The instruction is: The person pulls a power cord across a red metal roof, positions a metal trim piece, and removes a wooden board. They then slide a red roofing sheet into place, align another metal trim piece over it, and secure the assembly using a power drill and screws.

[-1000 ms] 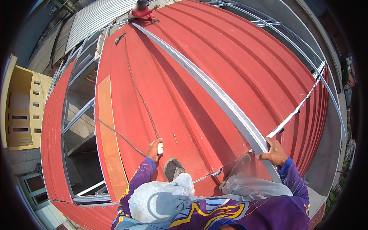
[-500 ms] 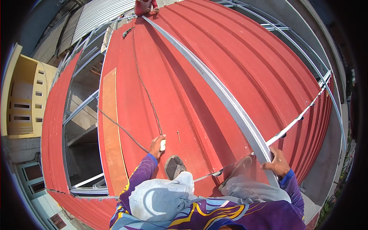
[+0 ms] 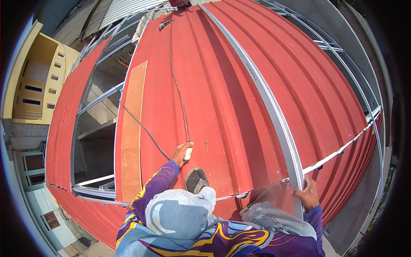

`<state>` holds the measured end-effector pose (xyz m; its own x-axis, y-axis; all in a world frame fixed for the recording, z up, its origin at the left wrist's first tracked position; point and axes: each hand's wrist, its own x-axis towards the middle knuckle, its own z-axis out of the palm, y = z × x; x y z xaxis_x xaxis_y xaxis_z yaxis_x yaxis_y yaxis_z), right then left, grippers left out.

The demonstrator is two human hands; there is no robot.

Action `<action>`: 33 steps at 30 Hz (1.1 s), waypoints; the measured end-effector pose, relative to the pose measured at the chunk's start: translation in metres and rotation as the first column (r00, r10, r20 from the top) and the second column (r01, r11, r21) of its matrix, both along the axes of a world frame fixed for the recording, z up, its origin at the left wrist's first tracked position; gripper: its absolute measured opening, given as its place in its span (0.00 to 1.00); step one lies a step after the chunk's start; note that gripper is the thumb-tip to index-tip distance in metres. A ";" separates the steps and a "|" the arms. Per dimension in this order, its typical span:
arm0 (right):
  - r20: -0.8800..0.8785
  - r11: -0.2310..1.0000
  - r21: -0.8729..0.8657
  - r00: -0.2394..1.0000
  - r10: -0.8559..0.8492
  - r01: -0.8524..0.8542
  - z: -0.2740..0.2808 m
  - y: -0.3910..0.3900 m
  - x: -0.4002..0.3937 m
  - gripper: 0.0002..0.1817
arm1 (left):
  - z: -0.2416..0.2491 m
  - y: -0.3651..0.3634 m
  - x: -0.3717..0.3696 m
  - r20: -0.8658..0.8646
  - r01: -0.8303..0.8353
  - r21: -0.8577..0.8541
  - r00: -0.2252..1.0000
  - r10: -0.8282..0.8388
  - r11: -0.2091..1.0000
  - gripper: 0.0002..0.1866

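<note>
My left hand (image 3: 182,153) is closed around a white plug connector (image 3: 188,154), with dark cable (image 3: 179,92) running from it up the red roof to a power drill (image 3: 165,24). Another stretch of cable leads off to the left. On the right, my right hand (image 3: 308,195) grips the near end of a long silver metal channel (image 3: 274,109). The channel lies lengthwise over the roof sheets, dark lettering on its side. A single screw or bolt (image 3: 206,147) rests on the red sheet, right of my left hand.
Red ribbed roof sheets (image 3: 201,107) curve away ahead. At left, an open gap (image 3: 96,154) shows metal framing and a drop below. A tan strip (image 3: 132,128) lies along that edge. More framing (image 3: 342,60) stands at right. Another person (image 3: 180,3) is at the far end.
My view has turned, so the roof and channel sit differently in frame and the person at the far end shows less. Both hands keep their grips.
</note>
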<state>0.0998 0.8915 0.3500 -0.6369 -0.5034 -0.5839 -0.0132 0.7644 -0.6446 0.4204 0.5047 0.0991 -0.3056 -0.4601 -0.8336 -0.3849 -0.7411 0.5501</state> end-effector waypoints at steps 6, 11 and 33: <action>0.019 0.997 0.013 0.997 -0.072 0.072 -0.010 0.006 0.002 0.35 | 0.005 0.000 0.001 -0.027 -0.016 0.027 0.999 0.016 1.000 0.14; -0.113 0.991 0.026 0.986 -0.126 0.130 -0.013 -0.003 0.003 0.35 | 0.000 0.000 0.001 -0.010 -0.016 0.024 1.000 0.016 1.000 0.14; -0.551 0.910 0.362 0.833 0.036 0.201 -0.025 0.073 -0.118 0.29 | 0.004 -0.044 -0.009 -0.019 -0.164 0.018 0.986 0.164 0.986 0.16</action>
